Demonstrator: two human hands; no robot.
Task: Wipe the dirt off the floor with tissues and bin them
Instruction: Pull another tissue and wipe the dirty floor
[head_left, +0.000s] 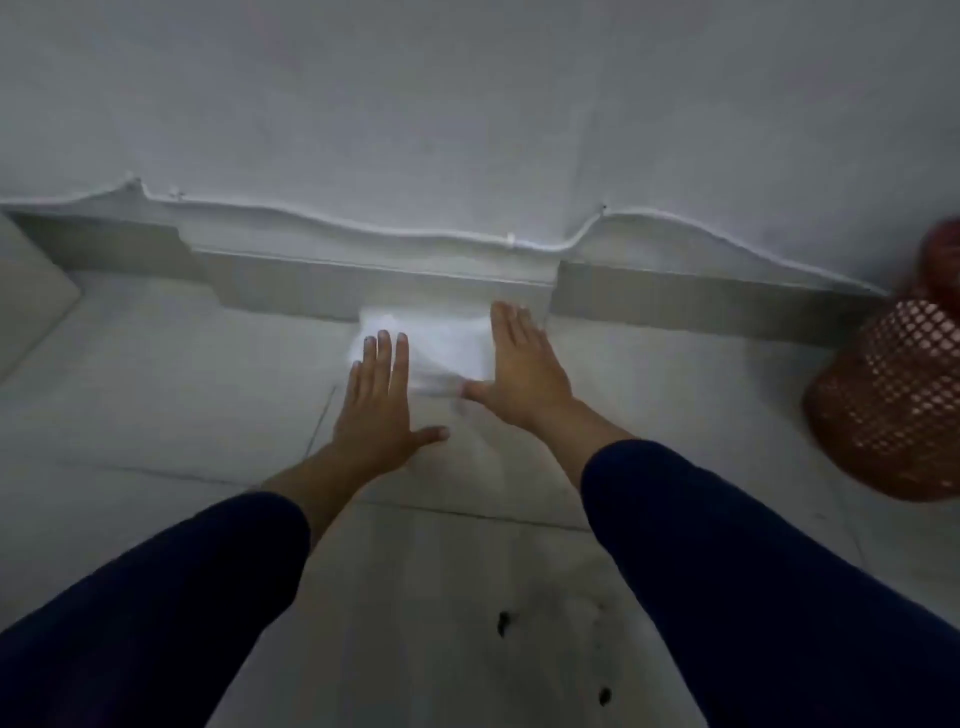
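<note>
Left hand (376, 410) and right hand (524, 364), fingers straight, flank the tissue (447, 348) on the floor (156, 415), gripping nothing. Dirt (503, 622) lies nearer the person; basket (893, 400) at right.

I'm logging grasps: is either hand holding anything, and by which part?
Nothing is held. The left hand and right hand are outstretched and uncurled, one at each side of the blurred tissue; neither has a grip on it.
</note>
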